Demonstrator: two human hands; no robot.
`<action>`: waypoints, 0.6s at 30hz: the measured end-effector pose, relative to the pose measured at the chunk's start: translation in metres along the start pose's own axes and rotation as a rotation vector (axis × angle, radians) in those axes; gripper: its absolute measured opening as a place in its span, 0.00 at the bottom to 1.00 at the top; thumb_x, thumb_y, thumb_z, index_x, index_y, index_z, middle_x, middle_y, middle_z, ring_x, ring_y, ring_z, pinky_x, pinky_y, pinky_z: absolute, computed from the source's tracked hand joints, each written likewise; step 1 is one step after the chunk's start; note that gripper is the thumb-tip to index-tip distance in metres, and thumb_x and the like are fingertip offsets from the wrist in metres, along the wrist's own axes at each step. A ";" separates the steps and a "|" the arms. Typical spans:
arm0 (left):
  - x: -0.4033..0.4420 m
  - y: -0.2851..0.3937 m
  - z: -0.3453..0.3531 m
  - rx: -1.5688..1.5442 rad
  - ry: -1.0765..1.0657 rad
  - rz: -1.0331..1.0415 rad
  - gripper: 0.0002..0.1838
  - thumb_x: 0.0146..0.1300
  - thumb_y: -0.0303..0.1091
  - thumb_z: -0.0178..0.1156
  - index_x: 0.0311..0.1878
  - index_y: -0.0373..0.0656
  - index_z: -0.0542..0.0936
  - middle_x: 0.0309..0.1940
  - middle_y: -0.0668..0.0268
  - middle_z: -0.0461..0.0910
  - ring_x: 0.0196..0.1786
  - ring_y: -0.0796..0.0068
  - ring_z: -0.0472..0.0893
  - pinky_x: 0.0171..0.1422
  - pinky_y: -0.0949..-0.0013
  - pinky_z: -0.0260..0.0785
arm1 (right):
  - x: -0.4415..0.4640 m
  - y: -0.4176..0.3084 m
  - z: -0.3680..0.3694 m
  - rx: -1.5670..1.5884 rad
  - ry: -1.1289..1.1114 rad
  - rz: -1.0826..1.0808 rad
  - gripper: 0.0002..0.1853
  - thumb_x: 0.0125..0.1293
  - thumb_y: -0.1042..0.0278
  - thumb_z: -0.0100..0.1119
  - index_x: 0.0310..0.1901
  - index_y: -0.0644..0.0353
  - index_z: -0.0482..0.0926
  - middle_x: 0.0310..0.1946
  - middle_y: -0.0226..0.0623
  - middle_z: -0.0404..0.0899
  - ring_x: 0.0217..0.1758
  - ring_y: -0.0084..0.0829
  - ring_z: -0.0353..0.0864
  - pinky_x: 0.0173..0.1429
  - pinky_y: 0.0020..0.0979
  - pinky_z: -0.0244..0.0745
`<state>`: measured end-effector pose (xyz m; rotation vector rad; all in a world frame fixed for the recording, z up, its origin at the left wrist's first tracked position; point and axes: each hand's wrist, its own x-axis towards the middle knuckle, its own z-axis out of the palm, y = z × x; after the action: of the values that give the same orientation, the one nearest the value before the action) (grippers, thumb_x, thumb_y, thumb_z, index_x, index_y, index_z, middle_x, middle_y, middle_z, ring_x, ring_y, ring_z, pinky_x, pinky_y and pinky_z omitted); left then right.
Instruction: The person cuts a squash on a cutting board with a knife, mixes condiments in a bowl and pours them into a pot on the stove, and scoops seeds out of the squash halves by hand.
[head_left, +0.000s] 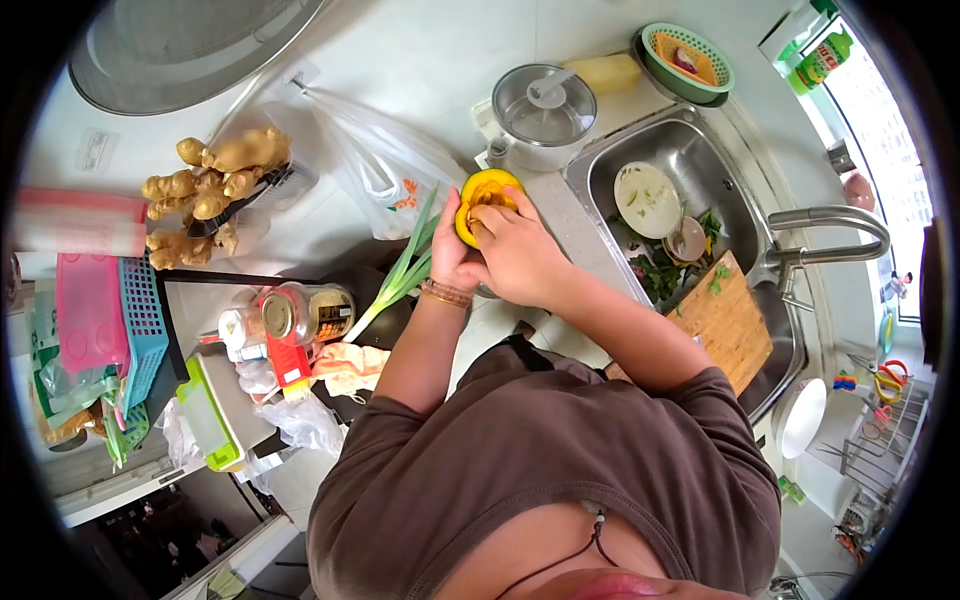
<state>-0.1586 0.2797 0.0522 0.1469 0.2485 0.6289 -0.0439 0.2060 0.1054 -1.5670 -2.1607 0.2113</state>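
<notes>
A hollowed half pumpkin (497,180) with yellow rind and orange flesh is held up in front of my body, its cut side toward me. My left hand (452,248) is closed around its left side and underside. Over the cut face lies my right hand (520,250), with curled fingers in the hollow and another finger on the rim. Its fingertips are partly hidden, so I cannot see whether they pinch any pulp. Just left of my left wrist is a green onion (400,272), and a white plastic bag (385,165) hangs behind it.
At right, the steel sink (590,185) contains a plate (645,200), leafy greens (660,275) and a wooden cutting board (725,325). A lidded pot (545,110) stands on the counter. Jars (285,312) and hanging ginger (210,185) are at left.
</notes>
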 end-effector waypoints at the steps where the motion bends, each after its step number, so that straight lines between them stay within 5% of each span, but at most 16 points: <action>1: -0.001 0.000 0.000 0.002 0.020 0.001 0.28 0.70 0.57 0.47 0.59 0.42 0.73 0.54 0.58 0.78 0.58 0.59 0.77 0.67 0.56 0.66 | -0.001 0.004 0.001 0.018 -0.013 -0.031 0.28 0.57 0.47 0.61 0.45 0.69 0.80 0.47 0.45 0.76 0.58 0.42 0.73 0.75 0.52 0.46; 8: -0.005 -0.003 0.007 -0.077 0.065 0.068 0.28 0.70 0.57 0.47 0.60 0.43 0.73 0.54 0.58 0.79 0.60 0.57 0.75 0.68 0.54 0.64 | 0.008 -0.004 -0.007 -0.207 0.232 -0.037 0.26 0.57 0.50 0.61 0.45 0.69 0.80 0.46 0.45 0.76 0.56 0.42 0.75 0.75 0.54 0.45; 11: 0.000 -0.007 -0.008 -0.050 0.140 0.112 0.28 0.70 0.56 0.48 0.61 0.42 0.73 0.56 0.58 0.77 0.62 0.51 0.73 0.70 0.51 0.62 | 0.010 -0.018 0.001 -0.253 0.080 0.021 0.36 0.58 0.44 0.60 0.54 0.74 0.75 0.54 0.52 0.74 0.65 0.48 0.68 0.76 0.53 0.44; 14: -0.004 -0.009 0.010 -0.251 -0.028 0.053 0.29 0.69 0.56 0.49 0.61 0.42 0.73 0.58 0.57 0.76 0.62 0.46 0.71 0.71 0.48 0.60 | 0.011 -0.018 0.007 -0.190 0.025 0.012 0.35 0.57 0.45 0.61 0.52 0.75 0.76 0.53 0.54 0.74 0.65 0.51 0.67 0.76 0.49 0.48; 18: -0.008 -0.006 0.006 -0.184 0.036 0.051 0.29 0.68 0.58 0.50 0.59 0.43 0.74 0.57 0.57 0.76 0.62 0.51 0.72 0.70 0.51 0.61 | 0.009 -0.018 -0.003 -0.031 -0.136 0.047 0.35 0.57 0.45 0.61 0.52 0.74 0.76 0.53 0.54 0.74 0.64 0.51 0.68 0.76 0.47 0.50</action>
<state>-0.1602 0.2701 0.0581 -0.0354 0.2210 0.7017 -0.0599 0.2080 0.1172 -1.6658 -2.2412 0.3090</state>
